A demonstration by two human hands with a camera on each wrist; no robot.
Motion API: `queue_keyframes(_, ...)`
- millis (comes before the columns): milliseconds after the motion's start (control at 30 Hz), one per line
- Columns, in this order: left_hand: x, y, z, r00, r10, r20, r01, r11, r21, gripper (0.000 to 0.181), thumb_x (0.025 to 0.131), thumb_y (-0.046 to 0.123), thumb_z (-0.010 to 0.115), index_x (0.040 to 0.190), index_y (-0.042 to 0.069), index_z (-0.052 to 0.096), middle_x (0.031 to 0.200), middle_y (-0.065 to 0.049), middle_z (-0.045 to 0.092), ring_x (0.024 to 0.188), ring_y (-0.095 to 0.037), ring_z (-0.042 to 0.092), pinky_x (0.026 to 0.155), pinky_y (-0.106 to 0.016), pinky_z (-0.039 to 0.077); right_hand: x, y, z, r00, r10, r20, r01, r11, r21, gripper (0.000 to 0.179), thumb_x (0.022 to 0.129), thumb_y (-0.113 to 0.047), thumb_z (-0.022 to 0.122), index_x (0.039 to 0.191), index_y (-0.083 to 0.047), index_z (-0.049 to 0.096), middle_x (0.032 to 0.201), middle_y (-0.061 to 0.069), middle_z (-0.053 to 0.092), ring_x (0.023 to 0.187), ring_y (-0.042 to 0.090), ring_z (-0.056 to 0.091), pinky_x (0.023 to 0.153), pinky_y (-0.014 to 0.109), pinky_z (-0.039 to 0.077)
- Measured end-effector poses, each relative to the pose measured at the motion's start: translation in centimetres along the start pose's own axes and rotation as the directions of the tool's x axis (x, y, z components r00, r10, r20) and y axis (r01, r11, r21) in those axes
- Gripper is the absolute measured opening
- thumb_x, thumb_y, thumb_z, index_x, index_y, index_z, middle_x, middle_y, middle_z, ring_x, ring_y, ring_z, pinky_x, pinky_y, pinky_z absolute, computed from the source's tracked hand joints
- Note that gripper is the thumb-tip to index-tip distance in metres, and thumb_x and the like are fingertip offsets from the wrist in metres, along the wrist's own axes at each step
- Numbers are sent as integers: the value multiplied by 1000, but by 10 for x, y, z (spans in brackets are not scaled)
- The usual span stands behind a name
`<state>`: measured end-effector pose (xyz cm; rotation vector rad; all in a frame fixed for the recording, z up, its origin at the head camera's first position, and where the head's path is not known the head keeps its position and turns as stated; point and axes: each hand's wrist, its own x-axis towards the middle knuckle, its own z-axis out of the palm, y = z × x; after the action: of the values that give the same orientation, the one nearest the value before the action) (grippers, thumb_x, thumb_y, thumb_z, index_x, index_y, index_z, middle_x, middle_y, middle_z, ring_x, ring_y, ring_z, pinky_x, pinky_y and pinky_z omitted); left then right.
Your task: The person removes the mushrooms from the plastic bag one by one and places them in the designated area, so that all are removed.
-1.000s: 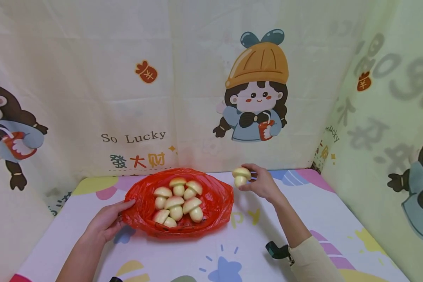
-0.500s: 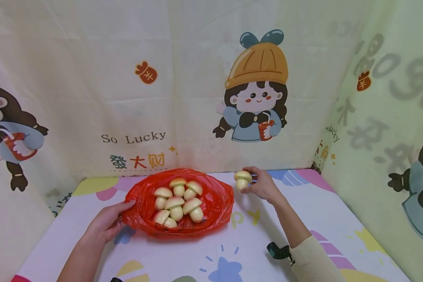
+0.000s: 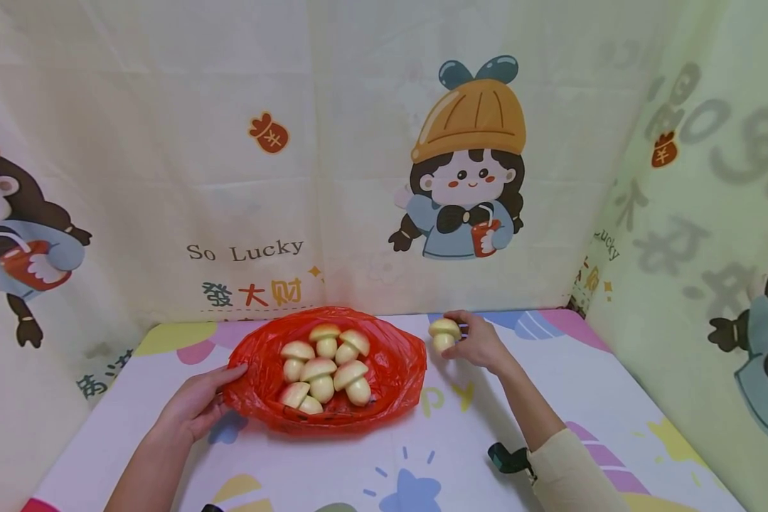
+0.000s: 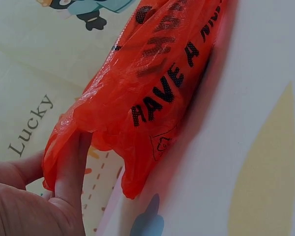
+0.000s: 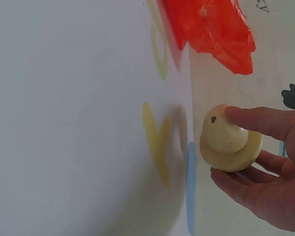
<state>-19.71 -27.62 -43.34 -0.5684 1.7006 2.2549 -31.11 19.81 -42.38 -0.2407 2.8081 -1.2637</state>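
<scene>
A red plastic bag (image 3: 400, 373) lies on the table, its mouth spread wide. Several toy mushrooms (image 3: 320, 377) with pale stems and pinkish-yellow caps are piled inside it. My left hand (image 3: 188, 405) pinches the bag's left rim between thumb and fingers; in the left wrist view the thumb shows partly through the red film (image 4: 152, 78). To the right of the bag, my right hand (image 3: 481, 345) holds one more mushroom (image 3: 444, 334), cap up, by its side. In the right wrist view the thumb presses near the stem (image 5: 225, 130) while the other fingers support the cap.
The table (image 3: 313, 469) wears a white cloth with pastel prints. A pale curtain (image 3: 358, 178) with cartoon figures rises directly behind the table's far edge and along both sides. A black wrist camera (image 3: 508, 459) juts from the right sleeve.
My right hand has lowered the mushroom a little towards the table and shifted slightly right. The left hand keeps its grip, and the bag and the piled mushrooms stay put.
</scene>
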Motion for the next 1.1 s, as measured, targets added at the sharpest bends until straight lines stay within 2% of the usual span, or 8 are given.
queue_keyframes(300, 1, 1, -1, 1000, 5, 14, -5, 1000, -11, 84, 102, 28, 69, 167, 7, 19, 101, 11, 71, 97, -9, 73, 95, -34, 61, 1, -1, 3, 1000, -16, -4, 15, 997, -72, 74, 73, -4, 90, 140, -4, 59, 131, 18, 66, 123, 39, 61, 97, 49, 59)
queue_keyframes(467, 2, 1, -2, 1000, 12, 24, -12, 1000, -15, 83, 103, 28, 68, 167, 7, 19, 101, 12, 72, 96, -9, 73, 94, -34, 62, 2, -2, 4, 1000, 18, 3, -17, 993, -119, 72, 76, -5, 89, 141, -6, 58, 134, 17, 64, 125, 37, 59, 99, 49, 59)
queue_keyframes(1100, 3, -1, -2, 1000, 13, 20, -13, 1000, -14, 85, 101, 28, 70, 166, 6, 21, 101, 11, 73, 96, -10, 75, 93, -33, 62, 5, 6, 6, 1000, 3, 3, -3, 990, -143, 72, 70, -5, 91, 134, -4, 58, 127, 19, 66, 118, 37, 60, 97, 50, 58)
